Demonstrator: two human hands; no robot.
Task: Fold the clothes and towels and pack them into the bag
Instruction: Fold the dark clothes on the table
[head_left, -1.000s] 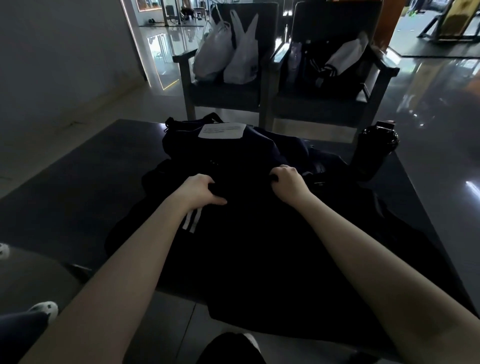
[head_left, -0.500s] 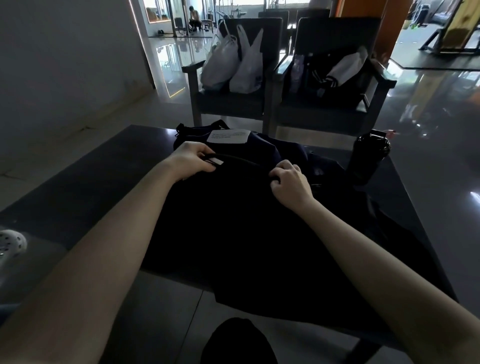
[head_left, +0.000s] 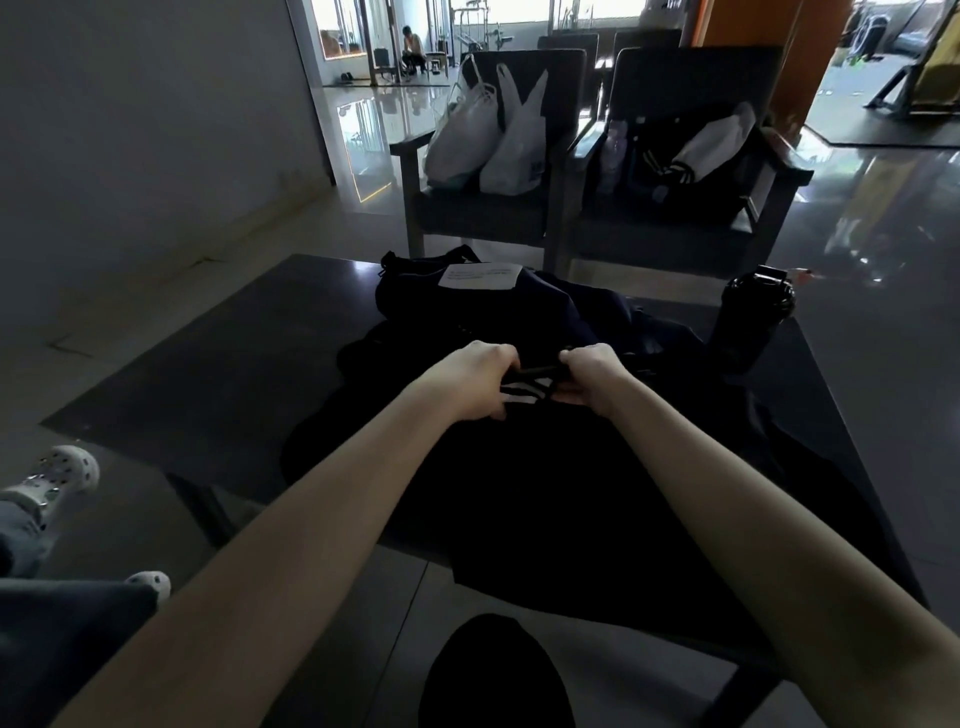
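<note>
Far left, floor level: a white clog (head_left: 62, 475) on a foot, beside the table's near-left corner.

Dark table (head_left: 208, 374), glossy top.

Dark navy bag (head_left: 415, 296) lies on the far half of the table with a white label (head_left: 480, 275) on its top face; whether its mouth is open cannot be made out.

Left hand (head_left: 470, 382): fingers curled down, thumb tucked under, gripping a bunched edge of the black garment (head_left: 519, 493) right at its white stripes (head_left: 524, 392).

The garment is spread over the table's near-centre. Its front portion hangs off the near edge and its far edge lies against the bag (dark on dark, so the boundary is hard to trace).

Right hand (head_left: 589, 379): closed into a tight curl and pinching the same bunched edge, just beside the left hand, with the stripes between the two.

Right: a black bottle (head_left: 753, 317) stands upright near the table's far-right corner, apart from the garment.
</note>
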